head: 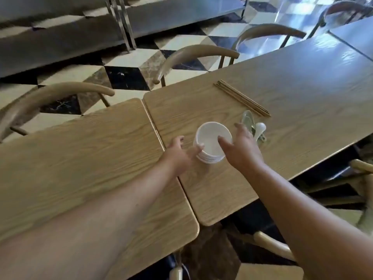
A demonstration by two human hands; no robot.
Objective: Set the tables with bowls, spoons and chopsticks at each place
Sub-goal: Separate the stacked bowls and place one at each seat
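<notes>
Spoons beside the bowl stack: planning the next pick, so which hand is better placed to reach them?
Right. The right hand is next to the spoons; the left hand is on the bowl stack's far side.

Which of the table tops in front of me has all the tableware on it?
The right table: it holds the bowl stack, chopsticks and spoons.

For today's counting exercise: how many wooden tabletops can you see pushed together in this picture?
3. The near table lies under the left arm; the middle table holds the stack of bowls, chopsticks and spoons; a far table shows at top right. More may lie beyond view.
</notes>
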